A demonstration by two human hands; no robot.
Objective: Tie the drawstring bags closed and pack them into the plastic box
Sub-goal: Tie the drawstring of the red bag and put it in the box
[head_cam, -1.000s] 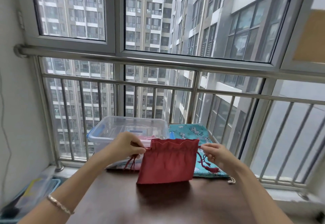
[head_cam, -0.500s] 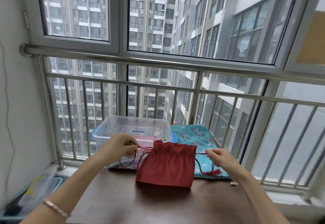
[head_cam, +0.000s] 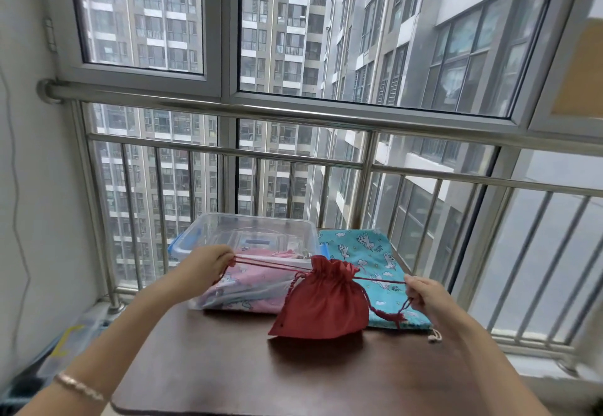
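Both hands have drawn farther apart, cinching the mouth of the red drawstring bag [head_cam: 323, 304], which stands on the counter [head_cam: 293, 376] before the plastic box [head_cam: 248, 236]. To tighten it, the left hand [head_cam: 208, 265] and right hand [head_cam: 424, 298] each pinch a red cord [head_cam: 270, 264]. The box holds a pink bag [head_cam: 254, 285]; a teal bag [head_cam: 372, 252] lies beside it.

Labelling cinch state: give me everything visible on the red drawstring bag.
The red drawstring bag is matte cloth, its mouth gathered into pleats, almost closed. It sits slumped on the dark table, before the plastic box, overlapping the teal bag. Taut red cords run from its neck: the left hand pinches one side, the right hand the other.
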